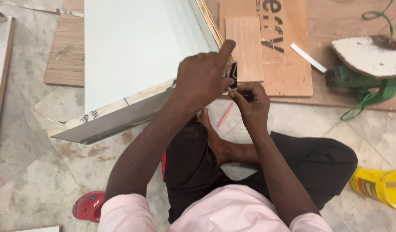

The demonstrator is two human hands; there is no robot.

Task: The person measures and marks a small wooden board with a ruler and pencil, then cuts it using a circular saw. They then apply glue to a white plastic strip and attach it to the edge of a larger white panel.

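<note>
Pink sleeves lowest in view, black trousers over crossed legs, a bare foot [215, 139] tucked between the knees on the marble floor [30, 180]. Red sandal [88, 206] down at the left, yellow container [380, 187] lying at the right edge.

Up from there, both forearms converging on one spot. Right hand [250, 99] nearer the body, fingers curled shut, pinching the lower end of a small dark strip [233, 74]. Left hand [203, 77] just above and to the left of it, closed round the strip's upper part, index finger stretched out and pointing up-right along the panel corner. Hard to tell how much of the strip sits hidden inside the two fists.

Key relation: strip standing nearly upright, long axis running away from the body, pressed right against the near right corner of the white panel [138, 47]. Panel lying away to the left of both grips, its pale edge band [116, 118] running down-left from that corner. Left hand touching the corner, right hand just below it, off the panel.

Thin pink stick [226, 114] on the floor just beneath the hands.

Farther out: plywood offcut [245, 47] on a larger lettered board [288, 51], white strip [308, 57] beside it, green power tool [356, 79] with its cord, white-topped slab [369, 53] resting over it.
</note>
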